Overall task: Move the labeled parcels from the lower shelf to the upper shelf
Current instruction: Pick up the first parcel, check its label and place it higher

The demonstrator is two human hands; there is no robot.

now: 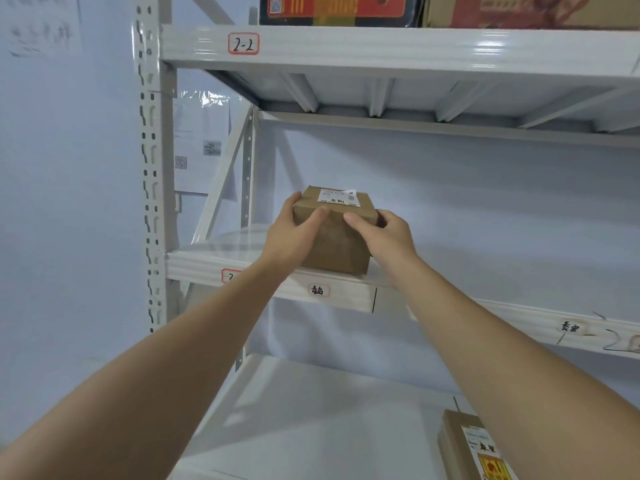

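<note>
A small brown cardboard parcel (335, 233) with a white shipping label on top rests on the front edge of the middle shelf (207, 263), above a handwritten tag. My left hand (294, 233) grips its left side, thumb on top. My right hand (384, 235) grips its right side, thumb on the top edge. Both arms reach up and forward. A second brown parcel (464, 445) with a white label and a red-yellow sticker lies on the lower shelf (311, 410) at the bottom right, partly hidden by my right forearm.
The white metal rack has a perforated upright (150, 168) at left. The top shelf beam (381, 46) is marked "2-2" and carries a red box (332, 8) and a brown carton (519, 10). Papers hang on the left wall (201, 143).
</note>
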